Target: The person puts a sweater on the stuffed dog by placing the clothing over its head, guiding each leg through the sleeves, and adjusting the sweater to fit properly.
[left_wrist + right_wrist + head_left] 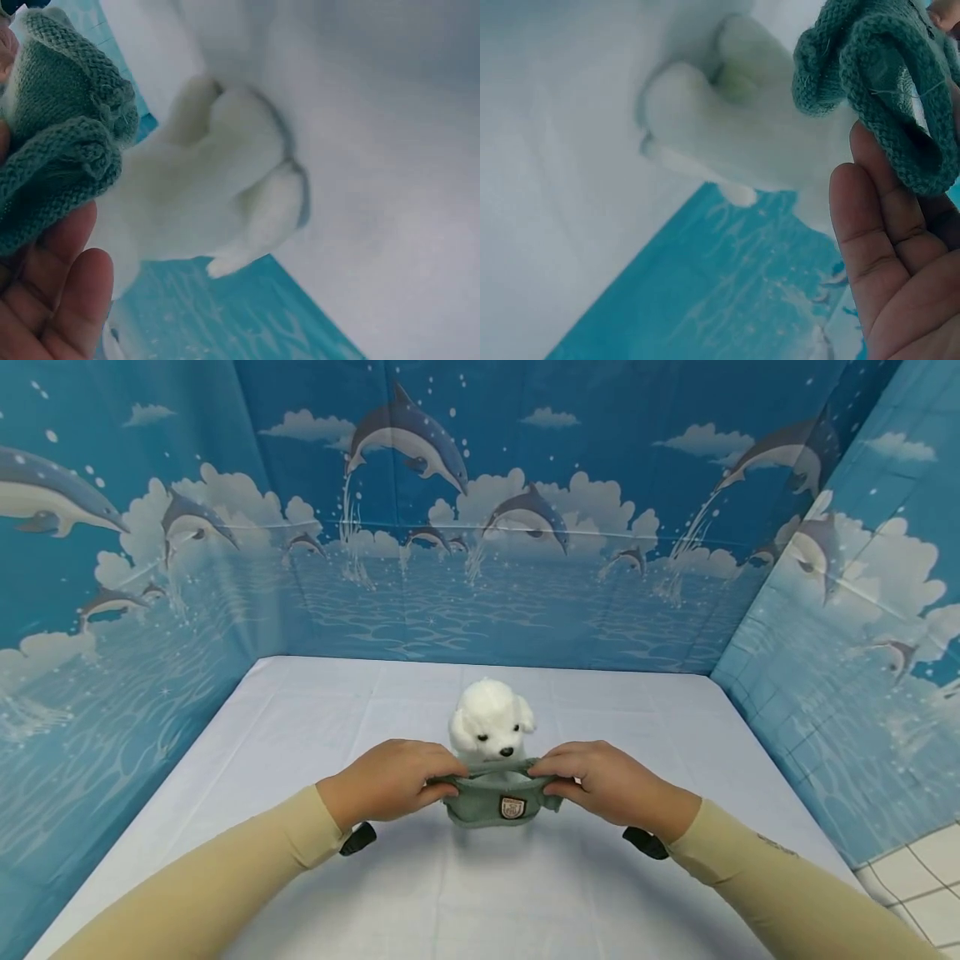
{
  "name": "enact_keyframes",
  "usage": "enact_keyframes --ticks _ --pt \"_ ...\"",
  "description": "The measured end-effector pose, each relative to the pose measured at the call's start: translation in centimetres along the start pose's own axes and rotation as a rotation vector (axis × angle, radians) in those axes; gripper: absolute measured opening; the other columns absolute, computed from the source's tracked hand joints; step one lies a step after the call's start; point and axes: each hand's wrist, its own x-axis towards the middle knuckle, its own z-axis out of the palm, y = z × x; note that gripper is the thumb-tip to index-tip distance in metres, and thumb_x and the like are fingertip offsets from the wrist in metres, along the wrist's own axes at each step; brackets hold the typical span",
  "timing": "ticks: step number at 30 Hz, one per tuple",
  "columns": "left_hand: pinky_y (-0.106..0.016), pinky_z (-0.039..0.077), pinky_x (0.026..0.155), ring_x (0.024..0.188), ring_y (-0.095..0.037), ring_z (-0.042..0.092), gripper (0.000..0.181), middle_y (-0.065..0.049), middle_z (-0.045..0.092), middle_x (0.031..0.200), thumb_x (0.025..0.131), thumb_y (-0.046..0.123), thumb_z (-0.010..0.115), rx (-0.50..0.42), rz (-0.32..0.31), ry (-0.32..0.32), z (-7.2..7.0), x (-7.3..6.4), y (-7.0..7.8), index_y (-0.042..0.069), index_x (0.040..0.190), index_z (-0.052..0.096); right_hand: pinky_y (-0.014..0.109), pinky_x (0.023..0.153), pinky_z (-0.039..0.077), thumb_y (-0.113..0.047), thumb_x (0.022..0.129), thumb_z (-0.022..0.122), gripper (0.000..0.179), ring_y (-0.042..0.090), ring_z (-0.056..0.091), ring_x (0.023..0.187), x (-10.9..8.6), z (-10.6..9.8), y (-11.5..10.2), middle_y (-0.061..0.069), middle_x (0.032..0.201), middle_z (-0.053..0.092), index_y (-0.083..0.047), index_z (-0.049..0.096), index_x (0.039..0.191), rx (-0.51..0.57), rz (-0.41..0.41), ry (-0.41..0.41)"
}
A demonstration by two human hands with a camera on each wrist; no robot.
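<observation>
A small green knitted sweater (pixel 487 806) with a badge on its front is stretched between my two hands. My left hand (pixel 393 778) pinches its left edge, and my right hand (pixel 600 779) pinches the right edge. Just behind the garment sits a white plush dog (pixel 489 718), its head showing above the neckline. In the left wrist view the knit sweater (pixel 67 112) hangs apart from the plush dog's body (pixel 195 180). The right wrist view shows a ribbed opening of the sweater (pixel 900 105) above my fingers (pixel 859 217). From the head, the dog's body is hidden.
A white cloth-covered table (pixel 337 710) lies under the dog. Blue dolphin-printed curtains (pixel 495 593) stand along the back and both sides. White floor tiles (pixel 918 877) show at the lower right.
</observation>
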Motion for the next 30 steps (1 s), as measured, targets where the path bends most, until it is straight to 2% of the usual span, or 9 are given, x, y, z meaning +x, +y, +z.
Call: enact_keyframes --ticks 6,11,18,24,30 --pt "-0.018 0.047 0.071 0.084 0.005 0.055 0.019 0.019 0.061 0.099 0.090 0.032 0.062 0.045 0.044 0.066 -2.4 0.1 0.4 0.030 0.108 0.061 0.018 0.075 0.049 -0.018 0.084 0.068 0.035 0.010 0.062 0.097 0.3 -2.4 -1.1 -0.005 0.115 0.061 -0.020 0.062 0.118 -0.076 -0.023 0.032" --pt "-0.018 0.047 0.069 0.081 0.004 0.055 0.019 0.018 0.061 0.097 0.089 0.030 0.063 0.081 0.060 0.098 -4.5 0.5 0.9 0.029 0.107 0.061 0.020 0.073 0.051 -0.017 0.082 0.070 0.036 0.011 0.062 0.098 1.0 -4.2 -1.7 -0.003 0.115 0.062 -0.021 0.063 0.117 -0.140 -0.064 0.096" --pt "-0.020 0.050 0.070 0.086 0.001 0.059 0.022 0.015 0.064 0.101 0.088 0.028 0.064 0.140 0.026 0.138 -7.1 1.4 0.4 0.026 0.110 0.063 0.021 0.067 0.050 -0.017 0.083 0.069 0.033 0.011 0.062 0.094 2.6 -6.2 -1.7 -0.001 0.116 0.062 -0.018 0.065 0.116 -0.205 -0.074 0.195" --pt "-0.023 0.051 0.066 0.085 -0.005 0.061 0.023 0.009 0.065 0.102 0.089 0.026 0.064 0.217 -0.006 0.196 -8.1 2.4 -0.7 0.022 0.111 0.064 0.025 0.065 0.050 -0.016 0.088 0.064 0.030 0.017 0.062 0.096 4.6 -7.0 -0.8 0.006 0.120 0.060 -0.016 0.064 0.117 -0.249 -0.066 0.274" --pt "-0.026 0.051 0.064 0.086 -0.010 0.062 0.024 0.006 0.065 0.105 0.090 0.026 0.062 0.273 -0.042 0.230 -7.8 3.5 -2.0 0.021 0.114 0.063 0.028 0.068 0.053 -0.016 0.090 0.061 0.027 0.018 0.064 0.095 6.4 -6.5 0.7 0.008 0.121 0.059 -0.016 0.065 0.117 -0.275 -0.061 0.304"
